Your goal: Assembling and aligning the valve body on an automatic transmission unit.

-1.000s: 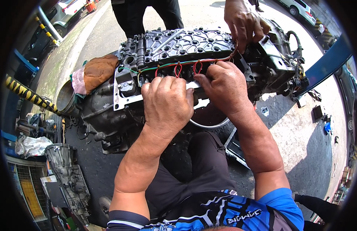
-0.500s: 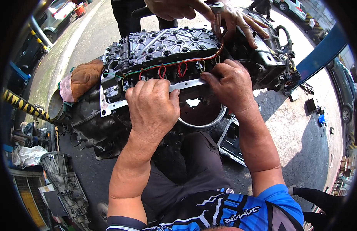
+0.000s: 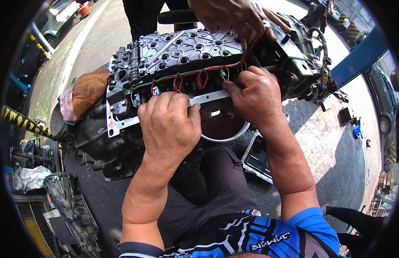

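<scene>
Nearest, the casing rim [image 3: 207,97] is gripped by both hands: fingers of the left hand [image 3: 169,122] are curled over it, thumb stretched alongside; the right hand [image 3: 257,96] is closed, thumb pressed at the rim. Finger undersides hidden, so exact hold cannot be told. The gearbox casing [image 3: 94,131] is set crosswise ahead of the knees, above a round basin [image 3: 225,140]. A shallow pan [image 3: 251,148] is left on the floor, apart from it.

Beyond the rim, the wiring harness [image 3: 165,78] is already routed along the ribbed plate [image 3: 182,51], which is judged seated; bolt heads are spread over it, tightness not readable. Near rim is left uncovered. A cloth [image 3: 90,90] is draped at the casing's left end.

Far side, a dark handle [image 3: 178,16] is partly covered by a co-worker's hand [image 3: 225,15].

Versus half a second ago: that hand is shifted right and the upright socket is now hidden behind it; the casing is seen slightly farther left. Both grips are unchanged.
</scene>
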The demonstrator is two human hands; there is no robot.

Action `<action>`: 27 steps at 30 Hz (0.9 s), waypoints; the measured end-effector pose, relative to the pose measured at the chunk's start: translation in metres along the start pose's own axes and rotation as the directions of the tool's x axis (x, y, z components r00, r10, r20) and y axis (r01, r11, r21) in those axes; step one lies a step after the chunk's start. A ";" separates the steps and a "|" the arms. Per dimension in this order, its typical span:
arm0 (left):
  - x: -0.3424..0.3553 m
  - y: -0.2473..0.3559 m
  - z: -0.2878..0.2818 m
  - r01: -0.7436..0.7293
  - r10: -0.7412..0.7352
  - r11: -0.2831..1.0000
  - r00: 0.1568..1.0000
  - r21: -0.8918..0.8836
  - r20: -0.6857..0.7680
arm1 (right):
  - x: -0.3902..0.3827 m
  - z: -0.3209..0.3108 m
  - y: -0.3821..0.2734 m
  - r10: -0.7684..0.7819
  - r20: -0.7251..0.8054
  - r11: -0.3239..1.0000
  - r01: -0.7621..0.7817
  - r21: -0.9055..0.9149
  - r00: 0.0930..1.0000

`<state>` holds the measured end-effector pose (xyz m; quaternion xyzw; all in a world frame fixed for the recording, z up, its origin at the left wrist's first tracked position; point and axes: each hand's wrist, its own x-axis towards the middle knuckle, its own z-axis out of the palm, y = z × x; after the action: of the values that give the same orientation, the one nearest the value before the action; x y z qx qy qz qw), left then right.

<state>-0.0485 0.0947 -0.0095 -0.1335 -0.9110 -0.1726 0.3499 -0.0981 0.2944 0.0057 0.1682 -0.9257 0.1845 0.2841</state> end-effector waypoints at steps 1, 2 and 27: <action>0.000 0.000 0.000 0.001 -0.001 1.000 1.000 0.000 0.002 | 0.000 0.001 0.000 -0.002 -0.010 1.000 0.002 -0.011 1.000; 0.001 0.001 0.000 0.002 -0.002 1.000 1.000 -0.002 0.002 | 0.000 0.001 0.000 -0.004 -0.023 1.000 0.003 -0.025 1.000; -0.002 -0.002 0.004 -0.001 0.000 1.000 1.000 -0.014 -0.020 | -0.003 0.007 -0.014 -0.016 -0.089 0.998 0.011 -0.063 0.996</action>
<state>-0.0504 0.0941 -0.0138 -0.1345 -0.9062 -0.1804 0.3581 -0.0933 0.2792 0.0021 0.1572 -0.9162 0.1610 0.3315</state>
